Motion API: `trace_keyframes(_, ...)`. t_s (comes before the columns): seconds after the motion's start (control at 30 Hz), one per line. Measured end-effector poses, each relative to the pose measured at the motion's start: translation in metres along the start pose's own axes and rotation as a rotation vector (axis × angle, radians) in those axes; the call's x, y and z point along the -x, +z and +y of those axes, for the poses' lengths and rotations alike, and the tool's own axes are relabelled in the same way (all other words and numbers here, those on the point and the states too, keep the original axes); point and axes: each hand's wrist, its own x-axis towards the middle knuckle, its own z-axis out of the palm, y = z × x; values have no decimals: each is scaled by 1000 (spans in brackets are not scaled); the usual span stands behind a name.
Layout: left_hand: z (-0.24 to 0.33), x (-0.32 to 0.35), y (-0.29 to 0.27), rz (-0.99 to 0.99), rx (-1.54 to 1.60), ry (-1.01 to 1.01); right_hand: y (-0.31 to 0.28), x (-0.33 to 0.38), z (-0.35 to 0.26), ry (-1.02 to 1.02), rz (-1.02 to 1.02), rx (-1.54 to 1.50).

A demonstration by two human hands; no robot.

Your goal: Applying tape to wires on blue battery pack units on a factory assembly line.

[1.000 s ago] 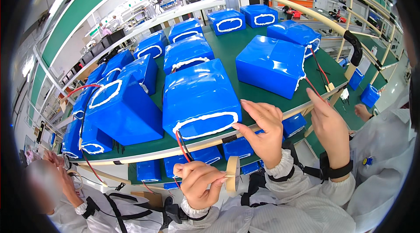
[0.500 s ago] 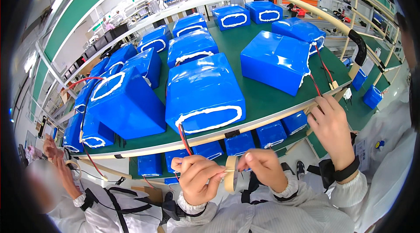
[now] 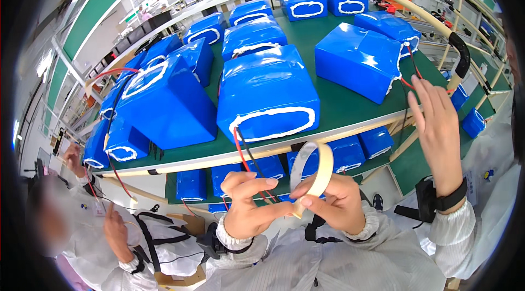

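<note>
In front of me my right hand (image 3: 338, 201) grips a roll of cream masking tape (image 3: 324, 170), thumb at its lower edge. Beside it my left hand (image 3: 249, 203) is curled, with its thumb reaching to the bottom of the roll. Red and black wires (image 3: 243, 151) run from the nearest blue-wrapped block (image 3: 268, 91) down into the left hand's fingers, which partly hide their ends. A white bead of sealant rings the block's front face, around the outlet of the wires.
Several similar blue blocks (image 3: 164, 105) stand on the green-topped bench (image 3: 295, 34), more on a lower shelf (image 3: 377, 173). A co-worker's hand (image 3: 437, 127) touches wires of a right-hand block (image 3: 355, 61). Another co-worker (image 3: 117, 233) works at the left. A pipe rail (image 3: 404, 12) borders the bench.
The tape roll has swung up and right in my right hand. My left index finger has lifted away from the thumb. The right co-worker's hand has risen, and the view has shifted.
</note>
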Motion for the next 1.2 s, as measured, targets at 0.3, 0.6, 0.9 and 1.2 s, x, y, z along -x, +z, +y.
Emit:
trace_keyframes(0.3,-12,-2,2,-113,63,89,-14,-11,-11,-112,451,-156)
trace_keyframes(0.6,-4,-11,0,-64,28,-9,-13,-2,-28,-340,331,12)
trace_keyframes(0.9,-1,-29,3,11,43,50,-14,4,-38,-534,184,304)
trace_keyframes(1.2,4,-37,11,43,86,-47,-19,18,-31,-604,186,369)
